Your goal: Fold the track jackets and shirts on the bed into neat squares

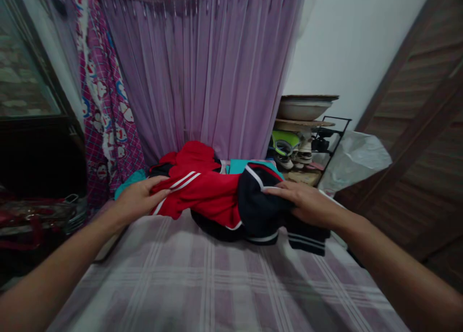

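A red and navy jacket with white stripes is stretched between my two hands above the bed's far end. My left hand pinches its red side near a pair of white stripes. On the navy side, my right hand grips the cloth by the white piping. A dark cuff with pale stripes hangs below my right hand. Behind the jacket lies more red cloth, and turquoise cloth shows beside it. I cannot tell where the jacket ends among the red folds.
A plaid sheet covers the bed in front of me. Purple curtains hang behind. At the right stand a shoe rack with shoes and a basin, a white plastic bag and a brown slatted door.
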Demonstrator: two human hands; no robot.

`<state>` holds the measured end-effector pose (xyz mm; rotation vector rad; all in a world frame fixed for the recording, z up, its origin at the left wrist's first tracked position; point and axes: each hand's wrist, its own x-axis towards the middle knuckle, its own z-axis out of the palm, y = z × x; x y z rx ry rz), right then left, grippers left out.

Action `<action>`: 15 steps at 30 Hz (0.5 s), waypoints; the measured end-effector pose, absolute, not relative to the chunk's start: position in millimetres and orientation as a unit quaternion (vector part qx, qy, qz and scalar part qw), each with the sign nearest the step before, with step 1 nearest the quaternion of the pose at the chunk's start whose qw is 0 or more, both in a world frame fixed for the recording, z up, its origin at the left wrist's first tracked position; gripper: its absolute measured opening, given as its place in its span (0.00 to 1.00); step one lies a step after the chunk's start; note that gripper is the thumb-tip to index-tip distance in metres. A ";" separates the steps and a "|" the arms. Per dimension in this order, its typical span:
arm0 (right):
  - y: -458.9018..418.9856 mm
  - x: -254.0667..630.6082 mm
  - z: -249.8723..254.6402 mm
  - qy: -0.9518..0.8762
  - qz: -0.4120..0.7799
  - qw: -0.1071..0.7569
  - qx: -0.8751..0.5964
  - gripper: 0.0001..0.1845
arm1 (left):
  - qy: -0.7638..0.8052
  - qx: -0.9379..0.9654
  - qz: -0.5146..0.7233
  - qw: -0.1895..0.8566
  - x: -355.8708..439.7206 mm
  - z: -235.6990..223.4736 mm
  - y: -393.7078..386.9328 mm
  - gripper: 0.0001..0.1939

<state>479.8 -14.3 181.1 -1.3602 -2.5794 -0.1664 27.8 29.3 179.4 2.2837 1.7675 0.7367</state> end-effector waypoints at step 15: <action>43.2 464.6 203.6 -0.758 0.348 0.096 -0.543 0.08 | 0.590 0.775 0.103 0.203 53.1 101.4 79.5 0.43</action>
